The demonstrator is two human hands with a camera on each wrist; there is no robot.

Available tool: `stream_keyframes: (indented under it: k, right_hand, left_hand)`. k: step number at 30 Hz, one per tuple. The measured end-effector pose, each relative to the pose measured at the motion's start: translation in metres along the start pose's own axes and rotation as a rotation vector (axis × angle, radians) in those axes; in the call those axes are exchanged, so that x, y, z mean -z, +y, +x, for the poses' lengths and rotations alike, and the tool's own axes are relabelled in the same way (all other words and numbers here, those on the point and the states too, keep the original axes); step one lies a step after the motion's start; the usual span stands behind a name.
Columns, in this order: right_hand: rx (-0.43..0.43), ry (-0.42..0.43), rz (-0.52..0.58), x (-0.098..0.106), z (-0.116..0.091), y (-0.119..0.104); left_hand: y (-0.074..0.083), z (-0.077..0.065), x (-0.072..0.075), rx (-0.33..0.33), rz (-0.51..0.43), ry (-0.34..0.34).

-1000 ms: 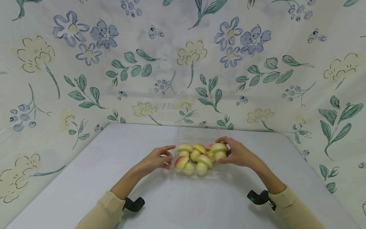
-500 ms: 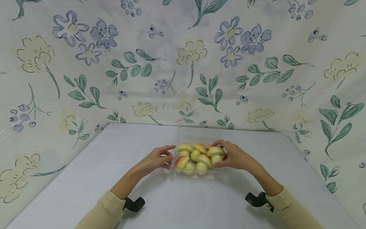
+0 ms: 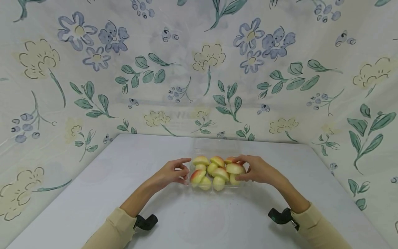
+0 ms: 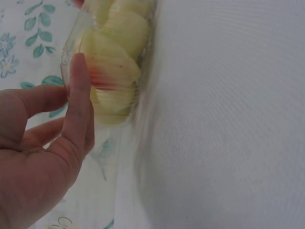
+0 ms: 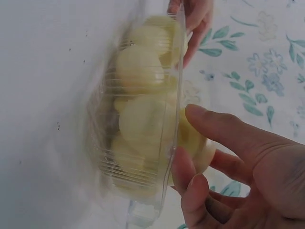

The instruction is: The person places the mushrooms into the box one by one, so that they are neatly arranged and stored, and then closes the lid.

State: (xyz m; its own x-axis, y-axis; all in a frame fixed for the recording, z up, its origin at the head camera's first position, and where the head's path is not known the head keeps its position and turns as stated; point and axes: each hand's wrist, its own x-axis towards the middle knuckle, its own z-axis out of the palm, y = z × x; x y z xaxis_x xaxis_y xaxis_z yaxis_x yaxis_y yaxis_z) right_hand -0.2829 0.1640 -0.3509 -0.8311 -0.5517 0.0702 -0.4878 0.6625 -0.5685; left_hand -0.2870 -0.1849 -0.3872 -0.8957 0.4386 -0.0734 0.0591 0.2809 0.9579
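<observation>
A clear plastic box [image 3: 186, 186] with its lid raised at the back stands mid-table, holding several mushroom-shaped pieces [image 3: 219, 180], yellow-green with reddish patches. My left hand [image 3: 172, 172] pinches the box's left rim; the left wrist view shows thumb and fingers at the plastic wall. At the right end, my right hand [image 3: 256, 169] has thumb and fingers around a mushroom-shaped piece [image 3: 234, 168] lying among the others. From the right wrist view, the thumb [image 5: 200, 119] touches that piece just above the box rim, and part of the piece is hidden behind the rim.
Around the box spreads a white table [image 3: 199, 221]. A floral cloth [image 3: 199, 76] rises behind it and on both sides. The transparent lid [image 3: 216, 145] lies back toward the far table edge. A black wrist camera [image 3: 280, 216] sits below each hand.
My right hand has moved left and slightly toward me, bringing the mushroom-shaped piece down into the box's right end beside the others. My left hand keeps its place at the rim.
</observation>
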Motion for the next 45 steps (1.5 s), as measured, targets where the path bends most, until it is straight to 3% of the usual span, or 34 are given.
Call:
stream_keyframes:
  k: [9, 17, 31, 45]
  right_hand:
    - [-0.043, -0.052, 0.054, 0.0046, -0.0009, 0.0019]
    - [-0.003, -0.077, 0.056, 0.0018, 0.0011, 0.0052]
    - [-0.025, -0.106, 0.059, 0.0024, 0.0017, 0.0048]
    - [-0.010, -0.090, 0.071, 0.0061, 0.0010, 0.0062]
  left_hand:
    - [0.0004, -0.0005, 0.0001, -0.004, 0.004, -0.003]
    - [-0.0002, -0.0004, -0.0003, -0.008, 0.000, -0.006]
    - [-0.0010, -0.0002, -0.0002, -0.010, -0.004, -0.003]
    - [0.0004, -0.0016, -0.0005, -0.007, -0.010, -0.003]
